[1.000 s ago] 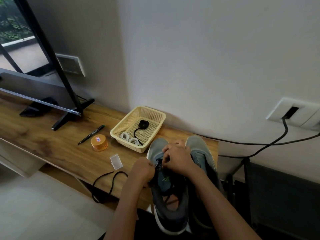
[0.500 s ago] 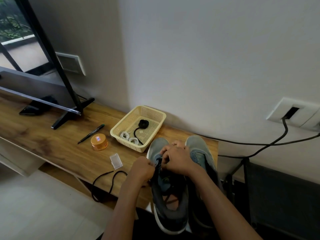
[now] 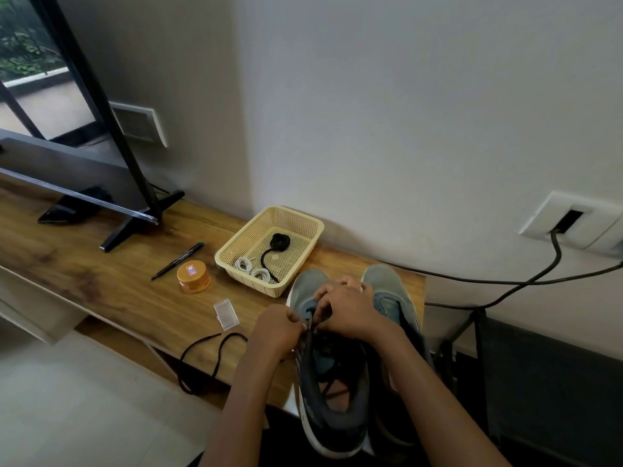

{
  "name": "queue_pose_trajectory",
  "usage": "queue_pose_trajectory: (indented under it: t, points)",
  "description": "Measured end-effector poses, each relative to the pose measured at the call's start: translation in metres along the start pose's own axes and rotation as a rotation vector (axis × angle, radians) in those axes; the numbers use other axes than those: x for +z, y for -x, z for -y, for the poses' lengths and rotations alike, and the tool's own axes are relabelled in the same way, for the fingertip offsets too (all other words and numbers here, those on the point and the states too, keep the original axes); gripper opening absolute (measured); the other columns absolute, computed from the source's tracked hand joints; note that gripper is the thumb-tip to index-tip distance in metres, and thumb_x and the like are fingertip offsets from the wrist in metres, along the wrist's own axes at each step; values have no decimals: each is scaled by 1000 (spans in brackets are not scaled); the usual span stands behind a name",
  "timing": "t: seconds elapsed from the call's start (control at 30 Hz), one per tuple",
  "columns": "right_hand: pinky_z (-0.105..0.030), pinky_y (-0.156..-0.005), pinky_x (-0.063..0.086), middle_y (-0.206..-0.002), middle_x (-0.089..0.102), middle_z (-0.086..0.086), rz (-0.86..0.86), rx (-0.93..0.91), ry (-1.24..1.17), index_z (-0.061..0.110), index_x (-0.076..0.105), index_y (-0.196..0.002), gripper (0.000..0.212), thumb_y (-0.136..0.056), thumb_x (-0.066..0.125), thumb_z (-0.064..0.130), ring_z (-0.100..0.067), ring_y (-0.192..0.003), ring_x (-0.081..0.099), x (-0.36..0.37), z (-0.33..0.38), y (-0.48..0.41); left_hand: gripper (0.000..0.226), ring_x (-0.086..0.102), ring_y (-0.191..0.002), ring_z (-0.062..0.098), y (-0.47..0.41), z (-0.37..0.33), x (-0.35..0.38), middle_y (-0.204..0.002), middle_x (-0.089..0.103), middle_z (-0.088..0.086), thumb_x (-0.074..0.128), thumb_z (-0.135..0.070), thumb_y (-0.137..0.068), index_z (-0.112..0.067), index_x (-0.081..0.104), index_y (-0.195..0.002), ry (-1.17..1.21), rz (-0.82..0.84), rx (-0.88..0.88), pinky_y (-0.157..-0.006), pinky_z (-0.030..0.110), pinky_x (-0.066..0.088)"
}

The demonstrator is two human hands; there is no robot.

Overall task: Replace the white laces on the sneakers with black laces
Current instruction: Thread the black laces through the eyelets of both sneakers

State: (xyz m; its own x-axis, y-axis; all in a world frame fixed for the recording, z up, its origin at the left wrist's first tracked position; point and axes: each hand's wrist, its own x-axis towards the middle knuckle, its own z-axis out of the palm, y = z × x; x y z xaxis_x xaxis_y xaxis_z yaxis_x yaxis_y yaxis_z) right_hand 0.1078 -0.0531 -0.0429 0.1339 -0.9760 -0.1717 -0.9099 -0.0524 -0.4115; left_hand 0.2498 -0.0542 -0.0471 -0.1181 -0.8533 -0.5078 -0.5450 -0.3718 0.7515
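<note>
Right at the front eyelets of the near sneaker [image 3: 332,399], left hand [image 3: 278,328] and right hand [image 3: 349,311] curl their fingers [image 3: 323,294] tight, pinching the black lace [image 3: 202,342], whose loose end trails over the tabletop [image 3: 118,291] edge.

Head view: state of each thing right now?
Left grey sneaker, being laced in black.
Loose black shoelace, one end trailing off the wooden table.
Left hand, grips that shoelace.
Right hand, pinches it over the sneaker.
Cream mesh basket, holds two coiled white laces, one coiled black lace.
Orange round jar, lidded.
</note>
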Motion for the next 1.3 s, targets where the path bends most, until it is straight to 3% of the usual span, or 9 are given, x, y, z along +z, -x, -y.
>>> queue_pose_trajectory:
  t: [0.13, 0.4, 0.57, 0.77, 0.87, 0.93, 1.1, 1.2, 1.3]
  points:
    - [-45, -109, 8, -124, 53, 16, -16, 31, 69, 24, 74, -88, 9, -81, 68, 24, -17, -125, 25, -2, -4, 1, 20, 68, -89, 25, 0, 0, 1, -91, 68, 12, 59, -17, -93, -15, 59, -73, -122, -32, 26, -75, 35, 55]
    - [-45, -108, 10, -132, 47, 12, -17, 10, 77, 26, 73, -93, 13, -81, 68, 26, -22, -132, 22, -2, 3, 2, 20, 67, -85, 25, -2, 1, 0, -94, 70, 14, 59, -19, -93, -15, 60, -74, -139, -43, 10, -71, 33, 52]
    - [-57, -114, -2, -141, 32, 3, -4, 166, 72, 29, 57, -109, 39, -74, 74, 27, -28, -140, 10, -16, -14, 8, 13, 68, -94, 28, -5, 2, -5, -101, 69, 16, 61, -18, -92, -10, 64, -82, -110, -36, -17, -77, 34, 52]
    - [-56, -114, 4, -135, 32, 4, -39, 215, 77, 29, 43, -108, 49, -71, 74, 36, -27, -136, 15, -17, -22, 13, 26, 67, -96, 28, -7, 5, -21, -100, 69, 18, 64, -12, -90, -10, 55, -65, -94, -25, -77, -69, 30, 46]
    - [-55, -114, 5, -132, 33, 4, -51, 238, 80, 30, 41, -104, 47, -70, 73, 36, -26, -133, 19, -16, -24, 14, 9, 64, -89, 25, -7, 7, -36, -107, 69, 19, 65, -9, -88, 0, 65, -88, -97, -49, -108, -66, 28, 44]
    - [-55, -114, 5, -130, 35, 4, -50, 248, 66, 30, 41, -102, 46, -70, 73, 37, -25, -131, 21, -15, -25, 14, 19, 64, -94, 25, -8, 13, -49, -108, 67, 18, 65, -8, -87, 5, 63, -101, -62, -86, -138, -70, 30, 46]
    - [-57, -114, 3, -131, 35, 4, -36, 253, 72, 28, 45, -106, 47, -70, 74, 39, -26, -131, 21, -16, -24, 12, 6, 58, -94, 27, -2, 28, -75, -98, 61, 14, 64, -8, -87, -5, 65, -82, 51, -271, -150, -88, 36, 45]
    - [-58, -114, 1, -130, 37, 3, -15, 239, 66, 28, 46, -104, 43, -72, 72, 39, -26, -131, 23, -17, -21, 12, 12, 52, -89, 21, -3, 28, -72, -97, 60, 9, 60, -16, -92, -7, 66, -95, -43, -370, -88, -79, 34, 39]
    - [-56, -113, 1, -132, 39, 3, 6, 221, 38, 29, 50, -103, 37, -76, 69, 46, -27, -132, 23, -19, -19, 11, 18, 54, -98, 21, -3, 22, -62, -116, 61, 10, 62, -16, -90, -12, 63, -108, -145, -313, -26, -83, 33, 42]
